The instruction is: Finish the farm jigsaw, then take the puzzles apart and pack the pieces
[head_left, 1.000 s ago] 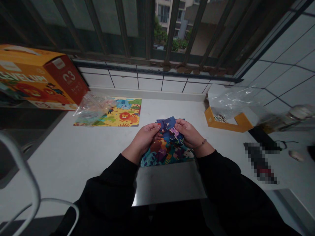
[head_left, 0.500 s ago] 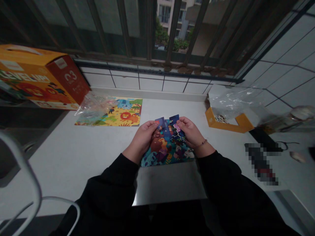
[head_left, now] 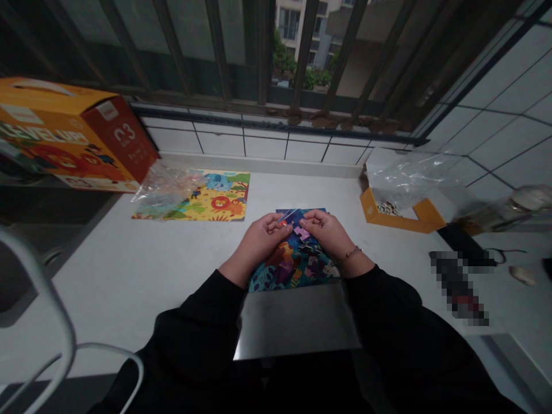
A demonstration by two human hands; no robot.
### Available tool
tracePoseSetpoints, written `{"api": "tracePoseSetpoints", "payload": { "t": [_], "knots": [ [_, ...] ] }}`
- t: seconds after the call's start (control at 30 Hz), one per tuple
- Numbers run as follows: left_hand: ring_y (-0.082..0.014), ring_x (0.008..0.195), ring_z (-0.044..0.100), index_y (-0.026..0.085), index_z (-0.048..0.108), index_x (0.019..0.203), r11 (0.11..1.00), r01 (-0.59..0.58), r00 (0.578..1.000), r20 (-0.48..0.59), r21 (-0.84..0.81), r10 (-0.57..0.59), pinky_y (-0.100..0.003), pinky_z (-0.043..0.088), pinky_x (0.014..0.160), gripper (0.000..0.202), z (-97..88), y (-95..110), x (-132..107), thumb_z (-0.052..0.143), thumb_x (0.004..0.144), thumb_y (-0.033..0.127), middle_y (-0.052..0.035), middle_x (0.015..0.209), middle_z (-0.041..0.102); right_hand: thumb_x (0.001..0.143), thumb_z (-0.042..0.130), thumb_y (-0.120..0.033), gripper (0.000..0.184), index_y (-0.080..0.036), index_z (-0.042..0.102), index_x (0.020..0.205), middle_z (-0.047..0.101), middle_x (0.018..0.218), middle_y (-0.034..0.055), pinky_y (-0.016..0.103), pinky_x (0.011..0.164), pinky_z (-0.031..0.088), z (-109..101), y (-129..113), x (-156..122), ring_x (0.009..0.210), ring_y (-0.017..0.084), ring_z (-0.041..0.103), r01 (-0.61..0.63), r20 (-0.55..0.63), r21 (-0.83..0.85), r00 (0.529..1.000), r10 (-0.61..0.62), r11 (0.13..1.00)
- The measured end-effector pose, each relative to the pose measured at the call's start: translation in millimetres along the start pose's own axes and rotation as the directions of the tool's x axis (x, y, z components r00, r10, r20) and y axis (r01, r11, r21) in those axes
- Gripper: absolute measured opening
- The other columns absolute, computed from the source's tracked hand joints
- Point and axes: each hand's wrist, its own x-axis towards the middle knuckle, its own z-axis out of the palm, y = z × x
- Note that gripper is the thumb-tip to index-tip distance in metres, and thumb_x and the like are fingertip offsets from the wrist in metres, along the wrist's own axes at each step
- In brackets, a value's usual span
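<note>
Starting nearest the camera, two black sleeves (head_left: 194,345) are seen reaching forward over a grey panel (head_left: 297,322) set in the near edge of a white counter (head_left: 150,259). A bent white tube frame (head_left: 71,330) is seen low at the left, blurred.

A blue puzzle (head_left: 297,267) with animal figures lies flat on the counter just beyond the panel, and both hands are held over its far half. The left hand (head_left: 261,241) and the right hand (head_left: 330,233) are brought together, fingertips almost touching. A small puzzle piece (head_left: 290,216), tilted and seen nearly edge-on, is pinched between the thumb and fingers of both hands, just above the far edge of the blue puzzle. A thin bracelet (head_left: 351,253) is worn on the right wrist.

Farther back on the left, a yellow puzzle (head_left: 219,201) with a lion lies flat, partly covered by a clear bag (head_left: 161,184). Beside it, an orange box (head_left: 64,138) is stood at the counter's left end. On the right, well apart from the hands, an orange tray (head_left: 425,214) is placed near the wall, with crumpled plastic (head_left: 409,175) lying over it.

Behind everything, a tiled wall (head_left: 509,103) and dark window bars (head_left: 304,52) are seen.
</note>
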Motion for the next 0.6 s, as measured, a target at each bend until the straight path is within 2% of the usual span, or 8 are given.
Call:
{"api": "tracePoseSetpoints", "payload": {
  "t": [0.17, 0.27, 0.37, 0.5, 0.6],
  "knots": [
    [-0.0158, 0.073, 0.07, 0.019, 0.073, 0.095, 0.984, -0.031, 0.999, -0.031, 0.178, 0.037, -0.026, 0.052, 0.068, 0.017, -4.8, -4, 4, 0.083, 0.09, 0.032, -0.0042, 0.087, 0.08, 0.078, 0.093, -0.052, 0.037, -0.026, 0.073, 0.094, 0.075, 0.081, -0.0008, 0.034, 0.071, 0.056, 2, -1, 0, 0.072, 0.017, 0.067, 0.043, 0.044, -0.059, 0.998, -0.041, 0.997],
    [-0.0147, 0.064, 0.067, 0.021, 0.07, 0.093, 0.984, 0.002, 0.994, -0.106, 0.176, 0.017, -0.025, 0.048, 0.062, 0.015, -8.9, -8, 8, 0.078, 0.094, 0.033, -0.0022, 0.08, 0.078, 0.079, 0.093, -0.051, 0.037, -0.027, 0.074, 0.1, 0.075, 0.083, -0.0004, 0.034, 0.072, 0.056, 2, -1, 0, 0.075, 0.018, 0.068, 0.043, 0.022, -0.024, 0.999, -0.042, 0.999],
    [-0.0149, 0.06, 0.066, 0.022, 0.069, 0.097, 0.985, 0.037, 0.985, -0.175, 0.166, -0.008, -0.025, 0.047, 0.06, 0.014, -10.6, -9, 9, 0.078, 0.094, 0.031, -0.0012, 0.075, 0.077, 0.081, 0.091, -0.053, 0.037, -0.027, 0.074, 0.1, 0.074, 0.083, -0.0005, 0.034, 0.073, 0.054, 1, -3, 0, 0.075, 0.018, 0.066, 0.041, -0.046, 0.028, 0.998, -0.039, 0.999],
    [-0.0147, 0.059, 0.066, 0.021, 0.072, 0.104, 0.978, 0.035, 0.995, -0.098, 0.207, -0.015, -0.025, 0.048, 0.06, 0.018, -7.8, -8, 6, 0.081, 0.092, 0.031, -0.0008, 0.076, 0.076, 0.078, 0.092, -0.06, 0.046, -0.028, 0.07, 0.101, 0.072, 0.085, -0.0014, 0.034, 0.075, 0.055, 6, -6, -2, 0.076, 0.018, 0.064, 0.041, -0.118, 0.203, 0.993, -0.017, 0.978],
    [-0.0135, 0.053, 0.062, 0.022, 0.075, 0.107, 0.968, 0.062, 0.998, -0.024, 0.244, -0.058, -0.023, 0.042, 0.053, 0.021, -2.8, -7, 1, 0.081, 0.093, 0.037, 0.0011, 0.07, 0.072, 0.078, 0.092, -0.062, 0.049, -0.029, 0.067, 0.105, 0.071, 0.087, -0.0016, 0.033, 0.074, 0.054, 11, -4, -2, 0.075, 0.018, 0.063, 0.039, -0.129, 0.256, 0.992, -0.006, 0.966]
  ]
}}
